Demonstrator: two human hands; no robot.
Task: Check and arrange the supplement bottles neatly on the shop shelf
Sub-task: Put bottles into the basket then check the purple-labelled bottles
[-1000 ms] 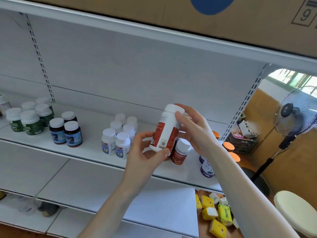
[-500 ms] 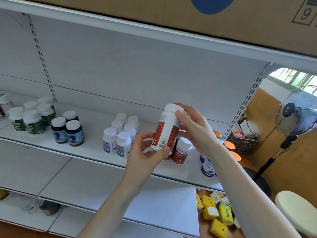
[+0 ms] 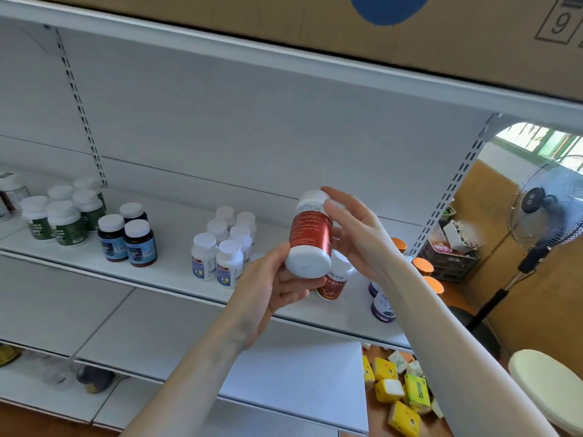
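Bottle held tilted: left fingers at base, right fingers at cap.

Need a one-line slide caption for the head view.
Left hand grips the base and right hand the cap end of a tilted red-label supplement bottle before a white shop shelf.

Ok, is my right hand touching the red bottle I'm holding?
Touching. The head view shows the right hand pinching the red bottle near its cap; the left hand grips its base.
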